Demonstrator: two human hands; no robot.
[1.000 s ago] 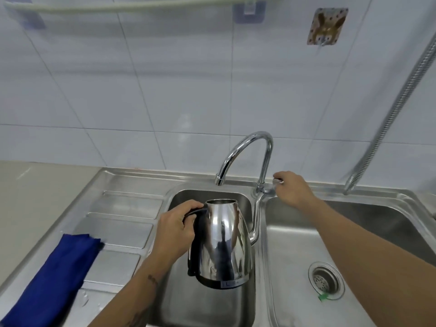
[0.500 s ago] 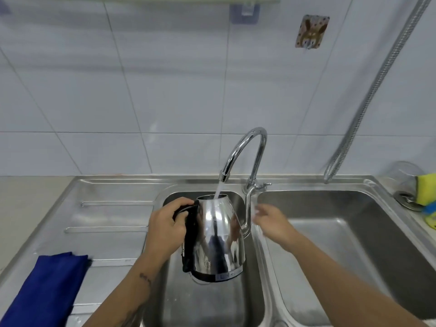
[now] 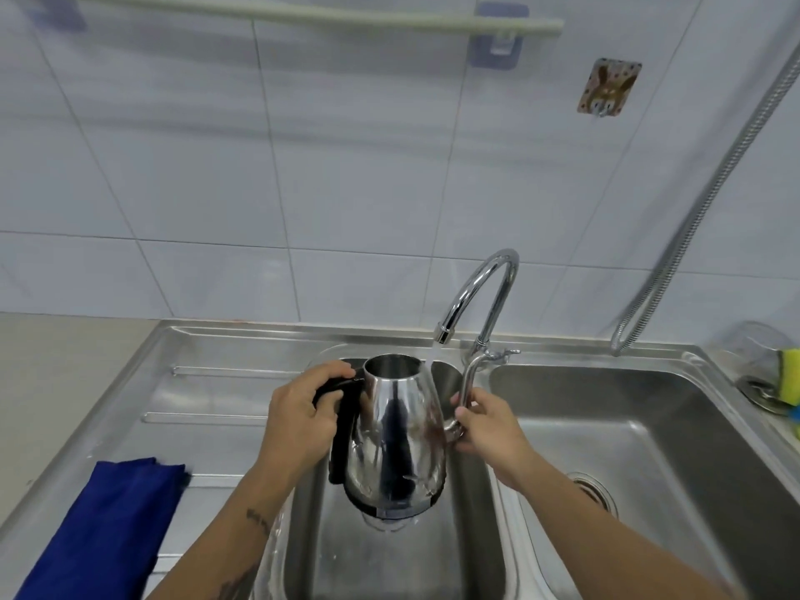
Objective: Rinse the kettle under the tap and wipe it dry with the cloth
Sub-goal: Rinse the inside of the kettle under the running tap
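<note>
A shiny steel kettle (image 3: 396, 439) with a black handle hangs upright over the left sink basin (image 3: 389, 556). My left hand (image 3: 301, 422) grips the black handle. My right hand (image 3: 487, 428) touches the kettle's right side, fingers curved against the steel. The chrome tap (image 3: 480, 288) runs; its stream lands on the kettle's right shoulder beside the open top. A blue cloth (image 3: 108, 526) lies folded on the drainboard at the lower left.
The right basin (image 3: 649, 448) has a drain strainer (image 3: 595, 491) partly behind my right arm. A yellow-green sponge (image 3: 790, 376) and a glass jar sit at the far right rim. A metal hose (image 3: 710, 201) hangs along the tiled wall. A rail runs overhead.
My right hand left the tap lever, came down and now rests on the kettle's right side. Water started running. The kettle stays under the spout.
</note>
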